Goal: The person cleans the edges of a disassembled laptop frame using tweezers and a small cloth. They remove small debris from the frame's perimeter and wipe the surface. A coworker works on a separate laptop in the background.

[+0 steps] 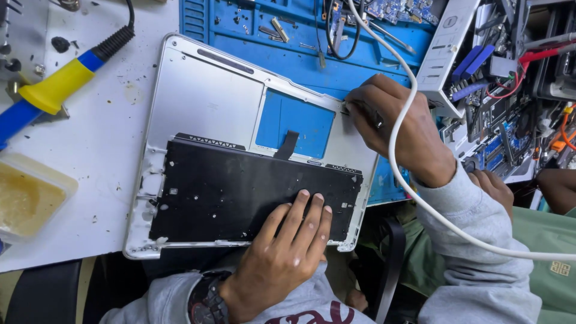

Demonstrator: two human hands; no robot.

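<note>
**Two hands on an opened laptop shell**

A silver laptop case (198,102) lies inside-up, half on a white table (96,144) and half on a blue mat (300,54). A black panel (240,192) covers its near half. Through the case's rectangular cutout (294,123) the mat shows, and a short black ribbon (288,144) runs from the panel's far edge into that opening.

The left hand (285,252) lies at 6 o'clock, palm down, fingers spread flat and straight on the panel near its right end; it grips nothing. A dark watch (207,300) sits on that wrist above a grey sleeve.

The right hand (393,123) sits at 2 o'clock from the left, at the case's far right corner. Its fingers are curled and pinched together at the case edge beside the cutout; whether they hold a small tool or part I cannot tell, since the fingertips hide it. A white cable (399,120) crosses over the back of this hand and trails off to 4 o'clock.

At 9 to 10 o'clock of the case a soldering iron (60,84) with a yellow and blue grip lies on the table, and a tub (27,195) of yellowish paste stands at 8 o'clock. At 1 o'clock, past the right hand, sits a white box (447,48) beside exposed circuit boards (498,138) and red wires. Small screws and metal bits are scattered on the mat at 12 o'clock.
</note>
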